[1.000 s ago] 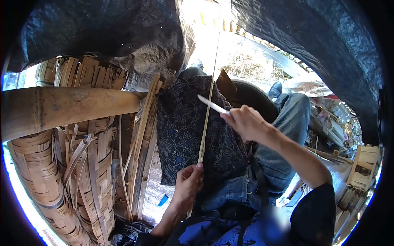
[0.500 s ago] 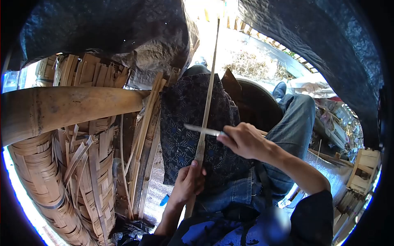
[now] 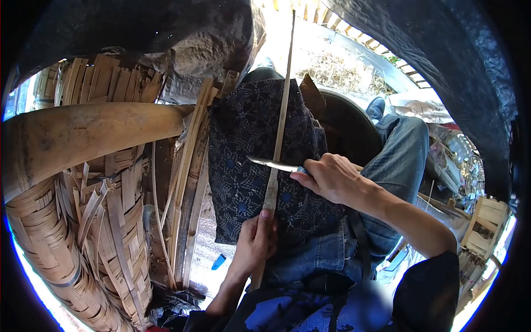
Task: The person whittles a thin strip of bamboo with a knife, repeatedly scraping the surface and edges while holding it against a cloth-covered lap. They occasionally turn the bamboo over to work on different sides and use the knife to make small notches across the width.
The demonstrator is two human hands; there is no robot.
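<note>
A long, thin bamboo strip (image 3: 283,113) runs up and away from my lap. My left hand (image 3: 257,235) is closed round its near part, with the thumb lying along the top. In my right hand (image 3: 332,178) is a knife (image 3: 271,163), gripped by its blue handle, whose butt is hidden in the fist. The blade points left and crosses the strip a little beyond my left thumb; it appears to touch the strip. Beneath both lies a dark patterned cloth (image 3: 238,188) spread over my thigh.
A thick bamboo pole (image 3: 94,133) juts in from the left, over rolled woven bamboo matting (image 3: 50,243). Split bamboo pieces (image 3: 188,188) lean beside my leg. Dark sheeting (image 3: 138,27) hangs above on both sides. At the right stands a wooden crate (image 3: 487,227).
The view has shifted slightly, so the surroundings sit a little differently. The knife still crosses the strip, its blade now slightly nearer my left thumb and angled a bit differently. Both grips are unchanged.
</note>
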